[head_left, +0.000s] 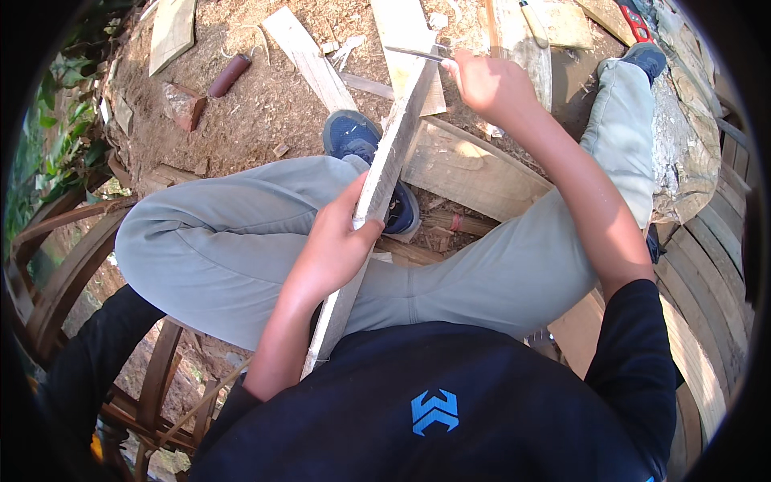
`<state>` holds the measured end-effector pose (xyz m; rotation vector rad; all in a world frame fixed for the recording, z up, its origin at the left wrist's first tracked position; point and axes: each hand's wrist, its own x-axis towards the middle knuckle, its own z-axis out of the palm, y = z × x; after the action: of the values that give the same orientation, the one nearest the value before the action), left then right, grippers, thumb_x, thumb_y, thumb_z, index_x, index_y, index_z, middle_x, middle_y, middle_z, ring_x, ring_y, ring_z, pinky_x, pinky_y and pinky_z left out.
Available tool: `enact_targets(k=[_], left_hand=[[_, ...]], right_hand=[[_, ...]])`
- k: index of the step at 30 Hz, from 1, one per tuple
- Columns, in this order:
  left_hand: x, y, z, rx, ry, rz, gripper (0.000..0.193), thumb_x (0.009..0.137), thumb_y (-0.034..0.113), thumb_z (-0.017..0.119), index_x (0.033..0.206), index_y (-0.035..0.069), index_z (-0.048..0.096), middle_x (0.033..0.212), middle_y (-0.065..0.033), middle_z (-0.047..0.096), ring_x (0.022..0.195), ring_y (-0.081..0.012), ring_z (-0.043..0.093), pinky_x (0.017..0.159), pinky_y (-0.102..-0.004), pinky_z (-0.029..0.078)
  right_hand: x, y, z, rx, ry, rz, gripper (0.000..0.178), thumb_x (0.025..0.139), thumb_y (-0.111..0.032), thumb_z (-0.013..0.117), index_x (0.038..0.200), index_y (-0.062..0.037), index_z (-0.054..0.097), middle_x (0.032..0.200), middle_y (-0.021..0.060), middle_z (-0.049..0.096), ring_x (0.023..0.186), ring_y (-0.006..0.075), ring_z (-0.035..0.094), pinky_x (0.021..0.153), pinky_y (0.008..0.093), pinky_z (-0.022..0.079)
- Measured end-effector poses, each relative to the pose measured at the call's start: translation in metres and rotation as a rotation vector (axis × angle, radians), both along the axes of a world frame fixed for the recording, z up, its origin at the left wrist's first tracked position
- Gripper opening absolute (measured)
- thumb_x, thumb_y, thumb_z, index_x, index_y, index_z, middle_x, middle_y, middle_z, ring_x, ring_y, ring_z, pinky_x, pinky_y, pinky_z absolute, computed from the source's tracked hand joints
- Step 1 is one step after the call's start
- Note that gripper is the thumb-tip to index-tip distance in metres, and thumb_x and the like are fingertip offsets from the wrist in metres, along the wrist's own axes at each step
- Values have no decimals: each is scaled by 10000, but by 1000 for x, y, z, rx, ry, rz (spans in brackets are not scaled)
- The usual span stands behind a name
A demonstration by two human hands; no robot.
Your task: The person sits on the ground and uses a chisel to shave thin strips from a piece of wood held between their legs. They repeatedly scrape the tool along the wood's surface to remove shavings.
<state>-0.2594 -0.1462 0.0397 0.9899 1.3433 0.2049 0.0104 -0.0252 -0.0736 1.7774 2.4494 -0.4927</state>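
Observation:
A long, narrow wooden strip (391, 153) slants from my waist up and away, passing between my legs. My left hand (337, 241) is wrapped round its lower half, thumb lying over the near face. Beyond it, my right hand (491, 80) is closed on a knife (415, 55), whose thin blade points left across the strip's far end. The handle is mostly hidden inside my fist. The strip's near end rests against my dark shirt.
Wooden boards (474, 169) and shavings lie on the dirt around my shoes. A brown cylinder (230, 75) and a broken brick (184, 106) sit at the far left. A light-handled tool (533, 22) lies on a board at the far right. Curved wooden slats stand on both sides.

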Motion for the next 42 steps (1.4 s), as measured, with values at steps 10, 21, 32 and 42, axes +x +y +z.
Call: enact_targets(k=[10, 21, 32, 42], left_hand=[[-4, 4, -2, -86, 0, 43, 541, 884, 22, 610, 1412, -36, 507, 1285, -148, 641, 1189, -194, 577, 1051, -325, 414], [-5, 5, -1, -111, -27, 62, 554, 879, 10, 606, 1418, -44, 495, 1287, -148, 637, 1198, -190, 568, 1066, -324, 402], [-6, 3, -2, -58, -18, 45, 555, 885, 20, 599, 1426, -37, 491, 1294, -163, 637, 1219, -208, 567, 1073, -325, 398], [-8, 3, -1, -79, -29, 50, 585, 899, 20, 601, 1464, -23, 455, 1335, -162, 615, 1246, -207, 550, 1079, -326, 393]], right_hand=[[-5, -10, -20, 31, -67, -22, 372, 1032, -330, 506, 868, -3, 574, 631, 185, 645, 611, 365, 678, 564, 489, 546], [22, 27, 13, -240, -63, -103, 497, 1083, -397, 332, 1032, 11, 611, 909, 260, 686, 894, 428, 667, 813, 533, 511], [1, -2, 16, -327, -152, -153, 443, 1085, -366, 372, 991, -2, 606, 904, 247, 692, 827, 428, 678, 697, 508, 543], [20, 21, -20, -207, -65, -261, 567, 1082, -445, 312, 983, 17, 625, 904, 259, 683, 894, 448, 655, 820, 538, 505]])
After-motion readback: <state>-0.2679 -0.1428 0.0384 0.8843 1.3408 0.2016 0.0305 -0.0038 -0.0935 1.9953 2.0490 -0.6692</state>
